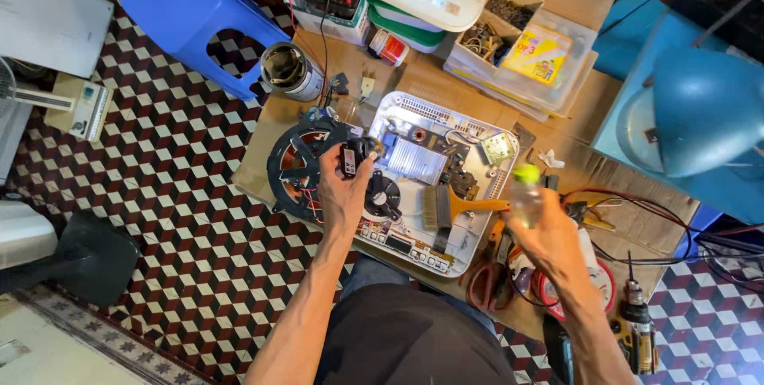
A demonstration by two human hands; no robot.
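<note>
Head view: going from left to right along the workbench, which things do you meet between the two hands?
Left hand holding a small black part → black fan → brush with orange handle → right hand holding a clear bottle with a green cap.

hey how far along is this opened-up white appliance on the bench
Done: the white plastic appliance base lies open, its circuit board, silver heat sink and small black fan exposed, and the round black coil disc rests beside it. In hand: the left hand holds a small black part; the right hand holds a clear bottle with a yellow-green cap. Left: the base is uncovered, the orange-handled brush lying inside.
</note>
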